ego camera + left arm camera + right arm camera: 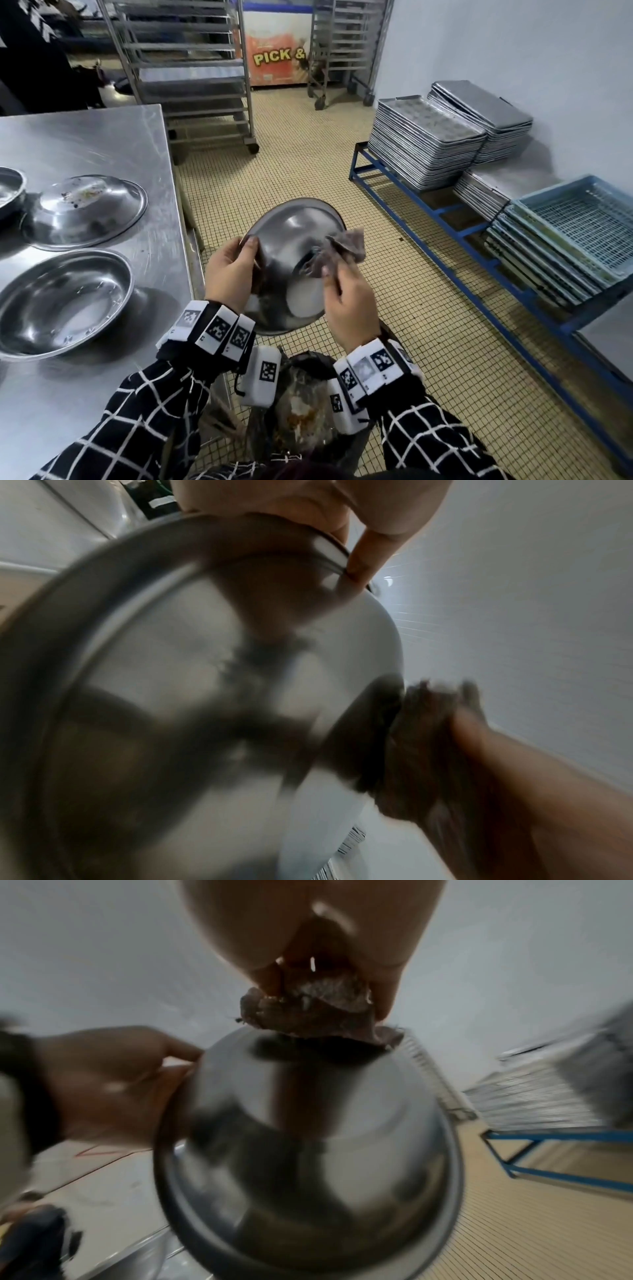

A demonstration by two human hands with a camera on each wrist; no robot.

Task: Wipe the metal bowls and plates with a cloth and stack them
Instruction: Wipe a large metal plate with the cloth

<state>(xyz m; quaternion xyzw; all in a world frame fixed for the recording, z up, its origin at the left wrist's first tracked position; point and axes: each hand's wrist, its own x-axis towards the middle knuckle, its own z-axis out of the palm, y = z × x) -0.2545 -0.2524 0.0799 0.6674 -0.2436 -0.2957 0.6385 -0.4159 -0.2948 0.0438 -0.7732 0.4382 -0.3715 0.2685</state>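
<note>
- Our left hand [233,270]: fingers curled over the rim of the held bowl [294,260], thumb on the outer wall; it carries the bowl tilted, base turned toward us, out past the table edge and above the floor.
- Our right hand [349,301]: fingers pinched around a bunched brown cloth [342,251], which is pressed against the bowl's outer wall on the right side. Both wrist views confirm cloth touching metal.
- Step in hand, as we judge it: wiping the outside of this bowl; whether the inside is done we cannot tell.
- Bin [301,404] directly below our wrists: dark, with food residue inside.
- Steel table [102,144] to our left, holding three further pieces: an upright bowl [65,301] nearest us, with small specks inside; an upturned bowl [85,212] behind it, its base smeared with residue; a third piece [10,192] at the far left edge, only partly in view.
- No stack is begun, as far as we can see.
- Next move, in our judgement: turn the held bowl within the left grip so the cloth reaches the unwiped wall, then set it down on bare table as the base of a stack.
- Farther off: blue frame [445,219] bearing stacked metal trays [424,140] and pale blue crates [579,226]; wheeled racks [191,68] at the back.
</note>
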